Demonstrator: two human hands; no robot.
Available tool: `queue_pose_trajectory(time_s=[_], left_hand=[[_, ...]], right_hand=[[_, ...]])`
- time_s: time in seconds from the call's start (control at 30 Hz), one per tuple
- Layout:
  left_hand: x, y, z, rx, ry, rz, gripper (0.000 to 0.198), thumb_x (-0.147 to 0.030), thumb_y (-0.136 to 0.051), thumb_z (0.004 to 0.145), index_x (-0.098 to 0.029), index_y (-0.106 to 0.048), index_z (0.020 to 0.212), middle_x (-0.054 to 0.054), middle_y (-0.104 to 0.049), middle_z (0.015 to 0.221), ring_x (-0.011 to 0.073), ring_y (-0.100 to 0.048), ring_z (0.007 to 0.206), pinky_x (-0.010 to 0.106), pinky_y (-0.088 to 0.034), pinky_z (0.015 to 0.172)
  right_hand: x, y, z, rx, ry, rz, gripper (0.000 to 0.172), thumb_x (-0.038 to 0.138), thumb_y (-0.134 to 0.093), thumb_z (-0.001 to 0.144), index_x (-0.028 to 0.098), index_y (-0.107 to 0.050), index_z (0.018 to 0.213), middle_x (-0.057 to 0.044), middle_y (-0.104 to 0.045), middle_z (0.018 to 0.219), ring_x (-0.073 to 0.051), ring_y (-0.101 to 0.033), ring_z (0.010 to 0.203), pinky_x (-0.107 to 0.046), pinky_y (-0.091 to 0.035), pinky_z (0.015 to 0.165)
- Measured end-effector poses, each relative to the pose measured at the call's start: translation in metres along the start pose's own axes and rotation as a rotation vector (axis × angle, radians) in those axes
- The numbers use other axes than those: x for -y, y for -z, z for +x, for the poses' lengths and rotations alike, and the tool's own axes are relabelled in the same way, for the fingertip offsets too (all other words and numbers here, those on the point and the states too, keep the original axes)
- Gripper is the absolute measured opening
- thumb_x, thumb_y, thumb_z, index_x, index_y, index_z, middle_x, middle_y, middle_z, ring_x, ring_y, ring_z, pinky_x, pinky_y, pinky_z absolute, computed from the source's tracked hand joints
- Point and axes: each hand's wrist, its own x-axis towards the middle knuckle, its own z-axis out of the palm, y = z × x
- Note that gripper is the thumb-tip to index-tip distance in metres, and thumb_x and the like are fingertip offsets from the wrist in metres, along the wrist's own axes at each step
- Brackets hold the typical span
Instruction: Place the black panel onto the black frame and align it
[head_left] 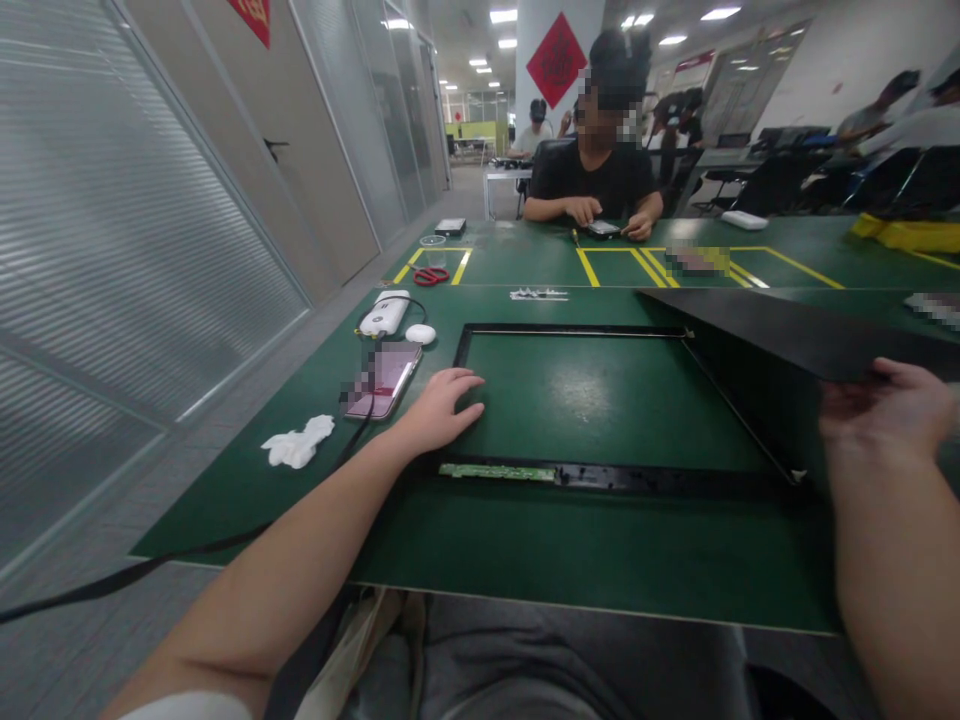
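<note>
A black rectangular frame (577, 330), like the bezel of a screen, lies flat on the green table. Along its near side runs a narrow green circuit board (499, 472). My left hand (444, 408) rests over the frame's left side, fingers stretched and thumb apart; it hides part of that side. At the right, my right hand (892, 410) grips the edge of a large thin black panel (787, 330). The panel is tilted, its raised part above the frame's right side. Some of my right fingers are hidden by the panel.
To the left are a phone (386, 380), a white power bank (385, 313) with a cable, a small white case (421, 335) and crumpled tissue (298, 443). Red scissors (431, 276) and small white strips (538, 295) lie farther off. A person (600, 180) works opposite.
</note>
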Motion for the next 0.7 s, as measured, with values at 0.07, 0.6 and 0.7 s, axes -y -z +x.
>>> queue_pose_trajectory(time_s=[0.07, 0.6, 0.7], left_hand=[[-0.003, 0.002, 0.0, -0.024, 0.008, -0.024, 0.042, -0.04, -0.055, 0.088, -0.02, -0.065, 0.124, 0.015, -0.06, 0.135, 0.0327, -0.053, 0.13, 0.054, -0.039, 0.114], [-0.007, 0.008, 0.009, -0.238, 0.407, -0.984, 0.058, -0.043, -0.056, 0.088, -0.02, -0.046, 0.14, 0.015, -0.063, 0.134, 0.0257, -0.069, 0.112, 0.046, -0.052, 0.102], [-0.016, 0.014, 0.007, -0.164, 0.468, -1.222, 0.048, -0.036, -0.064, 0.084, -0.016, -0.058, 0.127, 0.011, -0.073, 0.108, 0.0207, -0.073, 0.089, 0.035, -0.059, 0.082]], right_hand=[[0.004, -0.007, -0.017, -0.008, -0.007, 0.018, 0.013, 0.005, -0.046, 0.069, 0.016, -0.046, 0.062, -0.003, -0.051, 0.073, -0.009, -0.054, 0.062, -0.018, -0.047, 0.044], [-0.002, 0.0, -0.02, 0.355, -0.081, 0.005, 0.012, 0.017, -0.053, 0.058, 0.02, -0.058, 0.069, -0.01, -0.07, 0.085, -0.027, -0.07, 0.085, -0.05, -0.063, 0.067], [-0.002, 0.01, -0.008, 0.341, -0.089, -0.11, 0.007, 0.015, -0.056, 0.06, 0.022, -0.057, 0.064, -0.007, -0.071, 0.08, -0.028, -0.072, 0.086, -0.052, -0.064, 0.071]])
